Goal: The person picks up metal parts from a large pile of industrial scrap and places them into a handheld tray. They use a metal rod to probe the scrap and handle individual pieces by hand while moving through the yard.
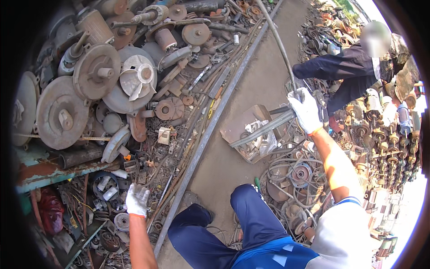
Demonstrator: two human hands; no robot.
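My right hand (306,109), in a white glove, reaches forward on the right. Its fingers are closed around a long grey cable-like length (278,41) that runs away up to the top edge. Flat grey strips (264,128) slant from beside this hand down to the left, over an open box (251,154) of scrap; whether they join the cable is hidden by the glove. My left hand (137,200), also gloved in white, is open and empty, its fingers slightly curled and apart. It hovers over small metal scrap near a blue-rimmed round container (105,187) holding white cylinders.
Rusty discs with shafts (62,113) pile up at the far left. A long metal rail (215,114) edges the bare path. Loose cables (286,170) coil by my right knee. Another person (349,62) sits or crouches at the right, beside stacked motor rotors (401,119).
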